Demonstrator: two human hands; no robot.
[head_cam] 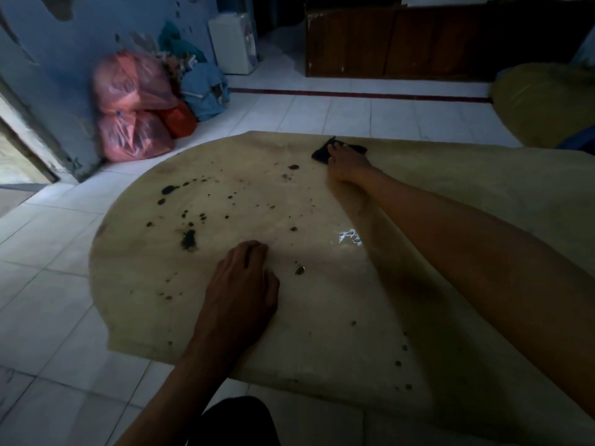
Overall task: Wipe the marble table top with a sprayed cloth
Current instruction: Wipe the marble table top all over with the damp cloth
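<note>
The beige marble table top [322,317] fills the middle of the view, speckled with several dark spots and a wet glint near its centre. My right hand [346,164] reaches to the far edge and presses a small dark cloth [322,152] flat against the marble, fingers lying over it. My left hand [244,284] rests on the near left part of the top, fingers loosely curled, holding nothing.
White floor tiles [48,300] surround the table. Pink plastic bags [132,107] and a blue bundle [206,91] lean on the blue wall at back left. A white appliance [233,43] and a brown cabinet [402,43] stand behind. A yellow-green sack [544,104] sits at right.
</note>
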